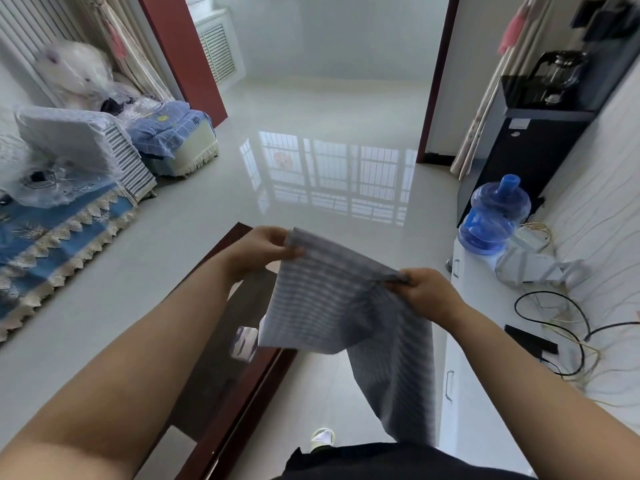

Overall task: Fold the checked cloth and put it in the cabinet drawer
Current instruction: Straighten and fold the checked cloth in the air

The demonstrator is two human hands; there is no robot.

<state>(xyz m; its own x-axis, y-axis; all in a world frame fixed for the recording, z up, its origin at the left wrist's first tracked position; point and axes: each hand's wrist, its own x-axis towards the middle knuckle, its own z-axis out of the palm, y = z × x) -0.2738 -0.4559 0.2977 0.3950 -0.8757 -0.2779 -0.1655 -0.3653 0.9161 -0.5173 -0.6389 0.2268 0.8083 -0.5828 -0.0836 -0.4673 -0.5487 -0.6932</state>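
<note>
Both hands pinch checked cloth (332,306) top edge (fingers closed) — long axis hangs downward, right side longer.

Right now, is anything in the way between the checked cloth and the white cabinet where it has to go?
Nothing visible blocks the way. Both hands, left and right, hold the checked cloth up in the air, and only bare floor lies between it and the white cabinet on the right. Its drawers look shut, though.

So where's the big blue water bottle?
The blue water bottle stands on the right, on the white cabinet, beside the black water dispenser.
</note>
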